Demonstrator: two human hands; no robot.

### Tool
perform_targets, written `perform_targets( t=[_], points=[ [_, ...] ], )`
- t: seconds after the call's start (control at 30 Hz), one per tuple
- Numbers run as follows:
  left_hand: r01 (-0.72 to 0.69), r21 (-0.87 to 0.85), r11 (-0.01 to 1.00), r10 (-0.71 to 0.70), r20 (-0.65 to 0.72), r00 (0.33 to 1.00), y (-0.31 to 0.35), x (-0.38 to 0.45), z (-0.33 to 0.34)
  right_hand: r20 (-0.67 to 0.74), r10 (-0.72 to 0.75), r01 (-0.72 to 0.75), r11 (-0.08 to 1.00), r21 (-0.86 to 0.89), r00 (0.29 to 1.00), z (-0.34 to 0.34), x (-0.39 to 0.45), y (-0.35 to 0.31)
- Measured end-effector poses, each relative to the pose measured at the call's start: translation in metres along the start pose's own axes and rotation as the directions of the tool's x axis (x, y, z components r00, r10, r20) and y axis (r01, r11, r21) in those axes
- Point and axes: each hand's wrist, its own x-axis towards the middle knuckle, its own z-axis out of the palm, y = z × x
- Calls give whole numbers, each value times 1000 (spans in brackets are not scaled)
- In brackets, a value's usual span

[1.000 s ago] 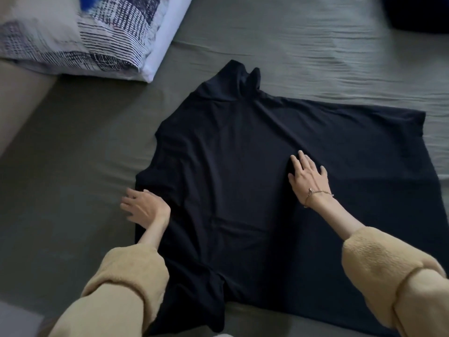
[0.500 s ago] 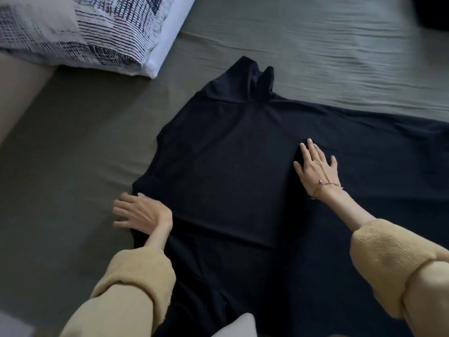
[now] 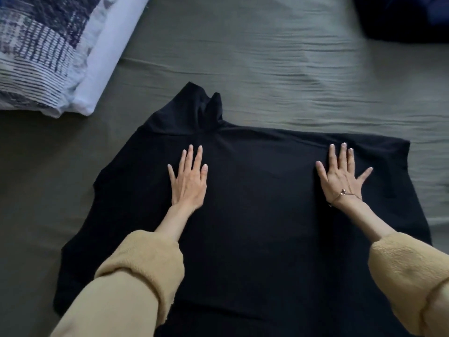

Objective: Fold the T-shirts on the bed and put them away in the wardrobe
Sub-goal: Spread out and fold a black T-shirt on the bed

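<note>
T-shirt (image 3: 262, 215) black, spread flat on bed (image 3: 267, 57), frame centre.
Tan sleeves (image 3: 136, 276) lower frame; left hand (image 3: 188, 181) and right hand (image 3: 340, 178) (bracelet at the wrist) press flat on it, fingers straight and apart, gripping nothing; patterned pillow (image 3: 48, 49) upper left.

Bed (image 3: 279, 69): black T-shirt (image 3: 262, 215), pillow (image 3: 48, 52).

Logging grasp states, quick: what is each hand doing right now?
Left hand: open, flat on the black T-shirt.
Right hand: open, fingers spread, flat on it.
</note>
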Motion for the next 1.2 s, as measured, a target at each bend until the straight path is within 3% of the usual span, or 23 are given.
perform_targets(
  t=[0.1, 0.2, 0.33, 0.43, 0.5, 0.67, 0.83, 0.97, 1.07, 1.2],
  points=[
    [21, 21, 1000, -21, 25, 999, 10, 28, 3, -72, 156, -153, 987, 50, 985, -2, 17, 13],
    [-6, 5, 1000, 6, -62, 998, 13, 48, -1, -153, 227, -216, 973, 87, 962, -6, 27, 2],
    [-31, -37, 999, 19, -300, 954, 12, 84, -16, -239, -114, 131, 990, 56, 964, -16, 49, -51],
    [47, -99, 994, -73, -276, 958, 4, 119, -30, -163, -347, 366, 924, 110, 924, -19, 69, -113],
    [78, -108, 991, -99, -205, 974, -4, 135, -35, -113, -413, 428, 885, 183, 904, -20, 77, -151],
    [75, -65, 995, -85, -180, 980, -17, 161, -39, 21, -448, 421, 855, 301, 894, -19, 97, -214],
    [226, -117, 967, -238, -104, 966, -15, 188, -50, 98, -445, 387, 852, 354, 890, -19, 113, -241],
    [217, -90, 972, -223, -56, 973, -18, 209, -61, 134, -485, 337, 756, 561, 864, -20, 120, -246],
    [187, -101, 977, -195, -79, 978, -25, 223, -64, 100, -497, 350, 726, 591, 862, -21, 122, -241],
    [174, -102, 979, -188, -143, 972, -27, 228, -61, 24, -453, 375, 765, 523, 891, -14, 124, -237]
  ],
)
